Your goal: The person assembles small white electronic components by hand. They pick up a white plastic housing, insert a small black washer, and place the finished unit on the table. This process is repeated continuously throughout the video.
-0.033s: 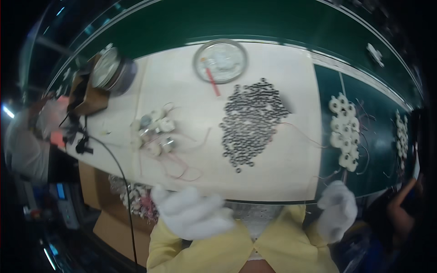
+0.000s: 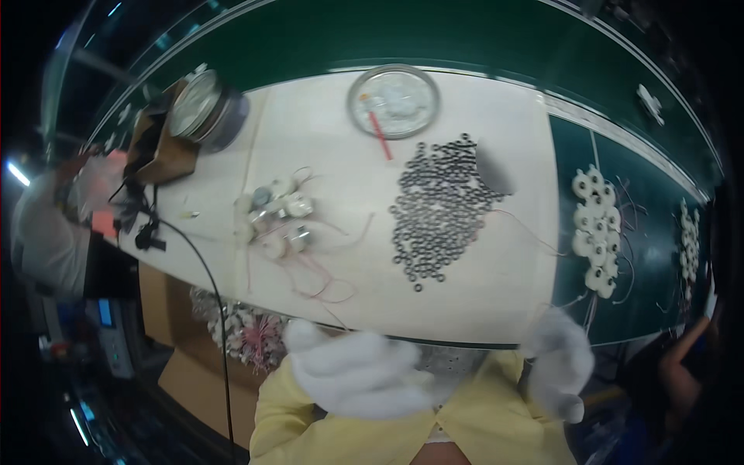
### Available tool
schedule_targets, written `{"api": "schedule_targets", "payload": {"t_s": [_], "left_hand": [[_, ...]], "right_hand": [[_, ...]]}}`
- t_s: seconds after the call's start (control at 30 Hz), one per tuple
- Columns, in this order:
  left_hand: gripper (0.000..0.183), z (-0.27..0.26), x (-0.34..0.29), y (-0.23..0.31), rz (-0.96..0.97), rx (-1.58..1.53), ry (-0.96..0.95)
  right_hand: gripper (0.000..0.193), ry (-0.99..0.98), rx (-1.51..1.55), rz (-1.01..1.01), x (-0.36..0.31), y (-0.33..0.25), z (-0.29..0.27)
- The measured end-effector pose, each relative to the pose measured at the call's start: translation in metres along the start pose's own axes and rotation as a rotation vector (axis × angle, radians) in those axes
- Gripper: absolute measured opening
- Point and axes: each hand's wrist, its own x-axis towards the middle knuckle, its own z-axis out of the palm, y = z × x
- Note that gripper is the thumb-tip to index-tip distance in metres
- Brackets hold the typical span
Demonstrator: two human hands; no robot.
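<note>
My left hand [image 2: 353,372], in a white glove, is held just off the table's front edge, palm inward, its fingers stretched to the right. Nothing shows clearly in it; the fingertips are blurred. My right hand [image 2: 559,363], gloved too, is at the front right corner of the white work surface [image 2: 496,302]. Its fingers look bent but are smeared, so a held thing cannot be made out. Thin wires from a cluster of round white parts [image 2: 597,232] end close by it. Ahead of my hands lies a spread of small dark rings [image 2: 438,213].
A clump of wired parts [image 2: 279,221] lies left on the table. At the back are a round clear dish [image 2: 395,101] with a red strip, a tub [image 2: 205,112] and a cardboard box [image 2: 163,151]. A carton [image 2: 205,395] of wired parts stands below left. Another person's arm [image 2: 682,364] shows at right.
The whole view has shifted a little, so the table appears farther right. My left hand has moved right and my right hand left, bringing them slightly closer together.
</note>
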Motion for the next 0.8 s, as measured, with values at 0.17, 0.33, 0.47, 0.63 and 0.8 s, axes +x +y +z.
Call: {"api": "schedule_targets", "payload": {"t_s": [0.17,0.33,0.47,0.63,0.8], "left_hand": [[0.027,0.033,0.038,0.020,0.085,-0.119,0.078],[0.020,0.009,0.043,-0.009,-0.176,-0.135,-0.163],[0.016,0.012,0.011,-0.082,-0.295,0.360,-0.093],[0.014,0.000,-0.008,-0.122,-0.456,0.481,-0.185],[0.015,0.008,0.004,-0.117,-0.452,0.565,-0.277]], "right_hand": [[0.086,-0.303,0.542,0.545,0.025,0.019,0.069],[0.078,-0.345,0.721,1.005,0.026,0.020,0.063],[0.080,-0.375,0.462,0.947,0.036,0.006,0.048],[0.042,-0.278,-0.393,0.894,0.068,-0.015,0.038],[0.037,-0.507,-1.025,0.410,0.074,0.013,0.031]]}}
